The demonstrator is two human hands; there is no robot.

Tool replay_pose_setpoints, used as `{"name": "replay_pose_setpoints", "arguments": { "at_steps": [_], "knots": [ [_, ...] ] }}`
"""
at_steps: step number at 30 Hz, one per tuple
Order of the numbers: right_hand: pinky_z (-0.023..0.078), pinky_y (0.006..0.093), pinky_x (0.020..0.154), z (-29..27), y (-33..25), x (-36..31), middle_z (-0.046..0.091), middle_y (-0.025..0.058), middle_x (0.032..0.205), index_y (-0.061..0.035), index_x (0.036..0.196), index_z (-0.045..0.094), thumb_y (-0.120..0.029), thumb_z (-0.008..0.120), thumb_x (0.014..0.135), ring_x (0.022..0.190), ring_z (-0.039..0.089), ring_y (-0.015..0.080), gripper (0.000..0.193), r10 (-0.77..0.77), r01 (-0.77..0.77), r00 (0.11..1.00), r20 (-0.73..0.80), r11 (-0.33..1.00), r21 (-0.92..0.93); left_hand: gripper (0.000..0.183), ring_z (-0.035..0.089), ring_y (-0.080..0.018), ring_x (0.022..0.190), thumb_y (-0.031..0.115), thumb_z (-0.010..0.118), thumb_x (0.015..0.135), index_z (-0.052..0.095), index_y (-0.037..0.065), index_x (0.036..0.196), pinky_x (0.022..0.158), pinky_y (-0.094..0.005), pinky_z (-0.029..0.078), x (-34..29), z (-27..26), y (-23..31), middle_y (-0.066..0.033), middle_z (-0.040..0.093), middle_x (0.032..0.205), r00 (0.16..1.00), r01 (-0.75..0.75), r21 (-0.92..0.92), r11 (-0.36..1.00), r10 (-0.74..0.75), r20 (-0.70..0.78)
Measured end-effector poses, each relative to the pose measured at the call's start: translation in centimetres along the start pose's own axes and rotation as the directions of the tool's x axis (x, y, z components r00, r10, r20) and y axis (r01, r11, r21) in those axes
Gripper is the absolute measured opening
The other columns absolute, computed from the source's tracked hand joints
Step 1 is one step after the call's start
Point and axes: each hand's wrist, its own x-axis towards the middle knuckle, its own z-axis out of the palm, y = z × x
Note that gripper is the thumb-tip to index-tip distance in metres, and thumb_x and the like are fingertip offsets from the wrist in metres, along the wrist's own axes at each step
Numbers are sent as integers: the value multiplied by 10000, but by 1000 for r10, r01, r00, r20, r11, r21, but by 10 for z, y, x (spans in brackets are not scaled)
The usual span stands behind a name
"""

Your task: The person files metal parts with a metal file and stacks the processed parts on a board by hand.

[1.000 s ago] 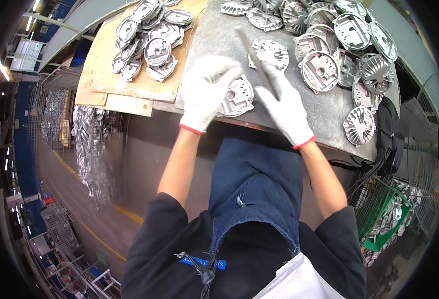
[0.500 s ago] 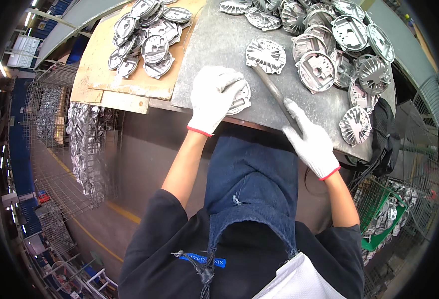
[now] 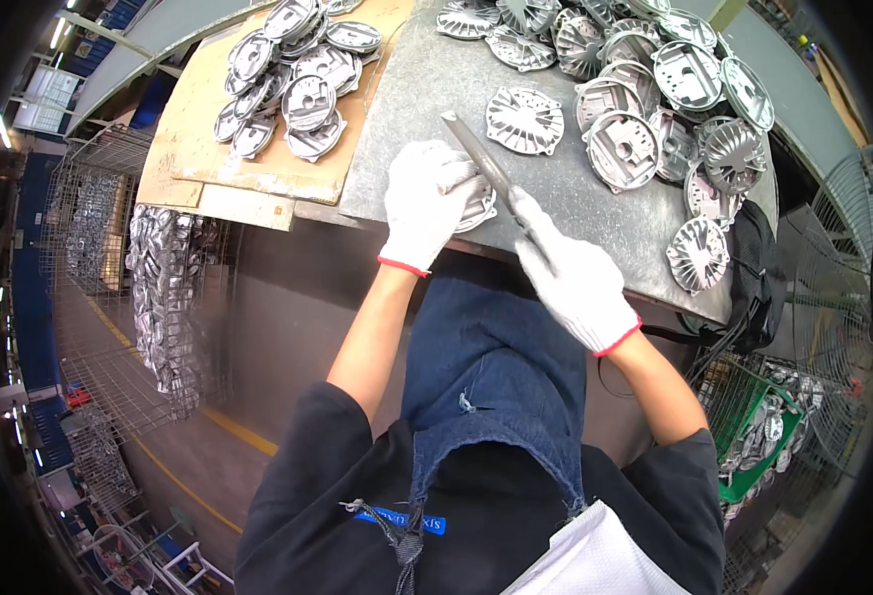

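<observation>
1. Grey and scuffed, the table [image 3: 595,226] carries your disc [image 3: 480,209] close to its front edge, partly hidden beneath your left hand [image 3: 423,198]. Drawn toward you, the disc could slip over that edge.
2. Your left fingers curl over the disc; I cannot tell whether they pinch it or merely press. A light hold could let it spin under a sideways push.
3. Your right hand [image 3: 575,283] is wrapped firmly around the rod [image 3: 486,165], its free end crossing close to your left fingers. I cannot tell whether rod and disc touch. A skid could rap your knuckles, and slick glove fabric could let the rod twist.
4. Beyond the rod lies a lone finned part [image 3: 524,121]; an overlong stroke could knock it.
5. Further right, the right pile [image 3: 623,151] overlaps unevenly; a jolt to the table could make it slide.
6. Left pile [image 3: 307,102], on cardboard [image 3: 188,154]: dragging that sheet could topple it.
</observation>
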Motion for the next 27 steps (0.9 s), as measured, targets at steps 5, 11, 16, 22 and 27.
{"name": "replay_pose_setpoints", "arguments": {
  "at_steps": [5,11,16,22,27],
  "knots": [
    [643,492,802,-3,-2,-2,837,185,1104,-229,1729,492,-233,711,1089,876,814,424,676,-123,162,941,-315,982,100,194,722,-312,1136,241,899,861,902,118,1010,1024,-430,565,-1,0,2,-56,827,1022,1000,5,-42,999,-4,14],
    [641,478,768,-5,-2,2,837,157,1175,-242,1732,497,-217,714,1084,847,809,412,684,92,-69,983,159,988,-141,187,718,-300,1080,284,930,839,896,152,967,974,-429,570,1,0,2,-46,801,1006,998,56,-48,997,-56,1],
    [613,496,704,0,-2,-6,814,180,990,-254,1764,442,-268,701,1096,733,773,387,717,-117,125,974,-194,992,30,189,716,-314,1108,256,905,842,899,128,981,996,-438,566,-1,2,0,-53,825,1035,999,34,-51,998,-32,36],
    [608,507,705,2,-3,-3,783,181,920,-265,1747,480,-287,707,1097,751,772,398,688,42,-35,997,68,995,-97,182,725,-310,1014,267,934,820,891,142,946,912,-439,586,0,2,-1,-52,792,975,1000,19,10,1000,-19,5],
    [627,491,747,1,-5,-8,821,196,1087,-270,1753,468,-267,714,1094,816,796,415,704,-64,91,966,-250,991,96,173,720,-316,1027,245,934,815,889,133,940,918,-444,584,-3,2,2,-59,790,981,1000,16,-67,998,-17,-22]
  ]
}}
